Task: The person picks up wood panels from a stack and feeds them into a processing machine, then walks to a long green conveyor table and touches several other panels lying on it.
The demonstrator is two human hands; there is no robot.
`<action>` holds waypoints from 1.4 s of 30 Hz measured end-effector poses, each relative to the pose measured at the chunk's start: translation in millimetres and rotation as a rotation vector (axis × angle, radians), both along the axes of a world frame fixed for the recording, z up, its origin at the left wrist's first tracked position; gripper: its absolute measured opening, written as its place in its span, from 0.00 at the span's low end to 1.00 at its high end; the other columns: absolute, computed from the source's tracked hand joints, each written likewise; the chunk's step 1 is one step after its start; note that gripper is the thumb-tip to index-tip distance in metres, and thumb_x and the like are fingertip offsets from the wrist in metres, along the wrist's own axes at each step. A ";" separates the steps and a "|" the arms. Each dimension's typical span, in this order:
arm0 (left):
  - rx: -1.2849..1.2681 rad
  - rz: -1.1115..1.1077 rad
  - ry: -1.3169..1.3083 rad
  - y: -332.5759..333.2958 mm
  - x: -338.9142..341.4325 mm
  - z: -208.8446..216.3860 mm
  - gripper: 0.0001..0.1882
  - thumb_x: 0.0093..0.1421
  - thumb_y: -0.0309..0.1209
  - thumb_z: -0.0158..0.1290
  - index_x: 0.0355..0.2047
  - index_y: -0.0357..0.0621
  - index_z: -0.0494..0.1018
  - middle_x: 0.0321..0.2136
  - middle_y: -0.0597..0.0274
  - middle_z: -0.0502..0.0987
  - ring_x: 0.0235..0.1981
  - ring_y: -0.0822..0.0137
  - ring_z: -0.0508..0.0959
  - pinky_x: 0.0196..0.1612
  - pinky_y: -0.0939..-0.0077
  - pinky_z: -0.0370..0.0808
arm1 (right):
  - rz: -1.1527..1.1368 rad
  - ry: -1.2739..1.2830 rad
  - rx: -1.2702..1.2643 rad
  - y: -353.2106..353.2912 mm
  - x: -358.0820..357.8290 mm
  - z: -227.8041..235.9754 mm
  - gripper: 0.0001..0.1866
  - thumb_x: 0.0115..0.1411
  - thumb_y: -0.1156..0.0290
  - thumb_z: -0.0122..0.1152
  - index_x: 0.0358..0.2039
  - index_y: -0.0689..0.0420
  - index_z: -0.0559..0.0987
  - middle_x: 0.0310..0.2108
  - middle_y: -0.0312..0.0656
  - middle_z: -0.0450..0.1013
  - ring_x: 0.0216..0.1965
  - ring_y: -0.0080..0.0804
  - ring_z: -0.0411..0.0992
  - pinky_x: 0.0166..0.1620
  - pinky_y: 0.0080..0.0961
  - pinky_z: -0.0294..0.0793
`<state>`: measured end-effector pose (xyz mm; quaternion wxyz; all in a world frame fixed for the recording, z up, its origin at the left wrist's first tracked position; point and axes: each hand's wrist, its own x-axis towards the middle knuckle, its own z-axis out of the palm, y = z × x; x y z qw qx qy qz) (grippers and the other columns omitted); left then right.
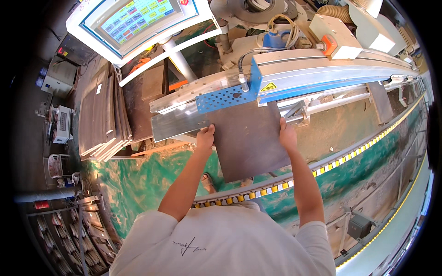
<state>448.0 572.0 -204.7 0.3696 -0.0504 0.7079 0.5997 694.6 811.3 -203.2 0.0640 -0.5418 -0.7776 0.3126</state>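
Note:
A flat brown board (pixel 251 142) spans the space between my two hands, in front of my body. My left hand (pixel 206 137) grips its left edge near the far corner, thumb on top. On the opposite edge, my right hand (pixel 287 134) is closed round the board the same way. The board's far edge lies against the machine's metal feed table (pixel 177 125), beneath a blue perforated plate (pixel 221 100). Beyond that runs the long silver-and-blue machine beam (pixel 322 73). The fingers under the board are hidden.
A stack of brown boards (pixel 99 112) leans at the left. Above it hangs a control screen (pixel 133 20) on a post. A rail with yellow-and-white rollers (pixel 340 161) curves past my right side. Wooden strips (pixel 69 239) fill a rack at lower left.

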 end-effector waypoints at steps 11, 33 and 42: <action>-0.198 -0.039 0.170 104.5 63.1 -14.5 0.22 0.66 0.45 0.56 0.44 0.36 0.81 0.35 0.44 0.83 0.36 0.50 0.83 0.40 0.55 0.76 | -0.127 0.111 0.431 43.2 52.1 37.7 0.25 0.71 0.51 0.46 0.47 0.61 0.79 0.45 0.55 0.76 0.48 0.57 0.73 0.51 0.51 0.70; 0.402 0.685 0.104 -314.9 -195.5 112.1 0.31 0.62 0.54 0.60 0.51 0.41 0.71 0.39 0.55 0.80 0.34 0.62 0.82 0.34 0.68 0.80 | 0.496 0.419 -0.319 -285.2 -97.0 21.0 0.14 0.69 0.66 0.56 0.45 0.65 0.79 0.32 0.45 0.79 0.33 0.29 0.78 0.40 0.28 0.76; 0.092 0.471 0.255 -422.2 -324.0 137.3 0.31 0.65 0.54 0.57 0.25 0.33 0.78 0.19 0.57 0.77 0.16 0.66 0.75 0.19 0.72 0.69 | 0.874 0.363 -0.377 -414.9 -268.8 42.3 0.13 0.69 0.66 0.58 0.45 0.63 0.79 0.32 0.42 0.80 0.33 0.28 0.77 0.40 0.25 0.75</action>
